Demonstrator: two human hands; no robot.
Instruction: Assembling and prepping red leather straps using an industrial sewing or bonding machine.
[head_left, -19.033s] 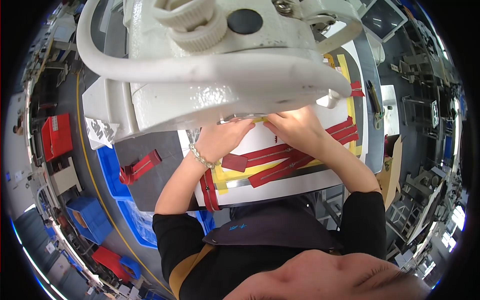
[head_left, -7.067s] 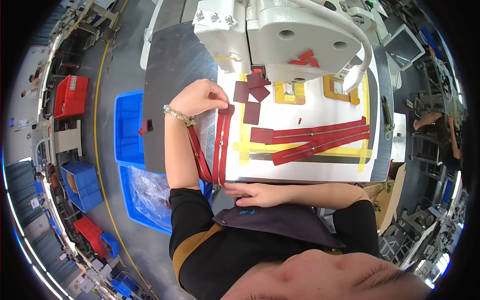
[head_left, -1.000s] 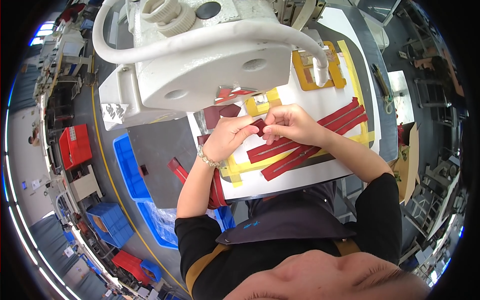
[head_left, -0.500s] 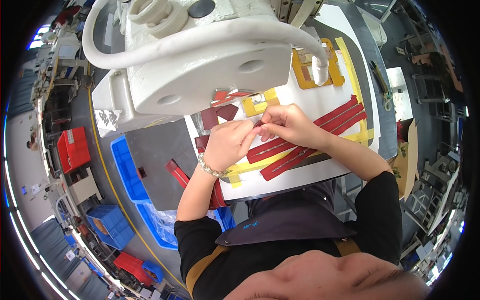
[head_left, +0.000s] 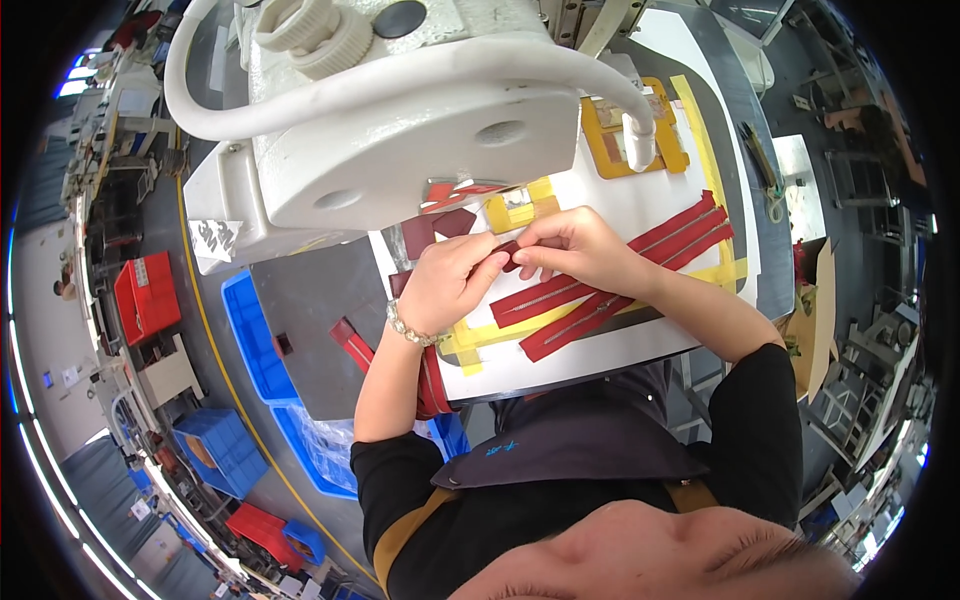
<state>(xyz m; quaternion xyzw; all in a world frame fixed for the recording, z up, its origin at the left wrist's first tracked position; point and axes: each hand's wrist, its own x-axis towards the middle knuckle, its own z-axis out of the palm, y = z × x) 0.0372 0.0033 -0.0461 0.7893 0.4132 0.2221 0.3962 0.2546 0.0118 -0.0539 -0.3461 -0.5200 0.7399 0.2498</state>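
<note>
My left hand [head_left: 447, 285], a beaded bracelet at its wrist, pinches one side of a small dark red piece [head_left: 509, 250] that looks like leather. Thumb and fingers of my right hand [head_left: 580, 249] close on its other side, above the white work surface. Two red zippers with metal teeth [head_left: 672, 238] lie slanting beneath and beside my right forearm. Left of my hands are loose dark red pieces [head_left: 421, 236]. Beyond my fingertips lies a small yellow plate [head_left: 512, 209].
A big white machine head [head_left: 420, 150] with a thick hose overhangs the far side of the table. A yellow frame [head_left: 610, 160] lies at the far right. More red zipper tape [head_left: 432, 385] hangs near my left forearm. Blue bins [head_left: 255, 340] stand left of the table.
My fingertips have shifted slightly apart, and more of the small dark red piece shows between them. My left hand has moved a little left; the zippers lie as before.
</note>
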